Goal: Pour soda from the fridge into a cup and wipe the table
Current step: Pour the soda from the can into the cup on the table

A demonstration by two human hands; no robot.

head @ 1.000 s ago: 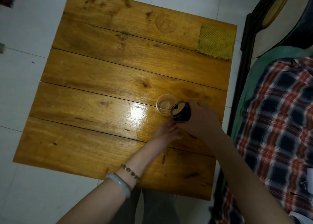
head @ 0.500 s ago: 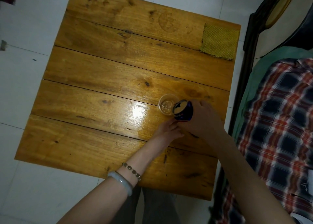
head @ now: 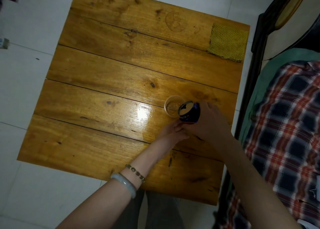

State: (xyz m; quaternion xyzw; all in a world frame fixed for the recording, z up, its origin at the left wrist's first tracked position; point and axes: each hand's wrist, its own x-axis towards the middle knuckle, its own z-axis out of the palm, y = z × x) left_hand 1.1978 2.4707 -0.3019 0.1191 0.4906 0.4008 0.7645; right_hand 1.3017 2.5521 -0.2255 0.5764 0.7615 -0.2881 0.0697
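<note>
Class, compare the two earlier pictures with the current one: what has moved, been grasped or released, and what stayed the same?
Nothing visibly moved, was grasped or let go. The right hand still grips the soda can, tilted at the rim of the cup; the left hand stays at the cup's near side; the yellow cloth stays on the far corner of the table.

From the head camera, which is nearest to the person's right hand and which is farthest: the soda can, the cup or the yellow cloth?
1. soda can: in the grip of the right hand, tipped toward the cup.
2. cup: just left of the can, partly under its mouth.
3. yellow cloth: at the far right corner of the table, well apart from the hand.
</note>
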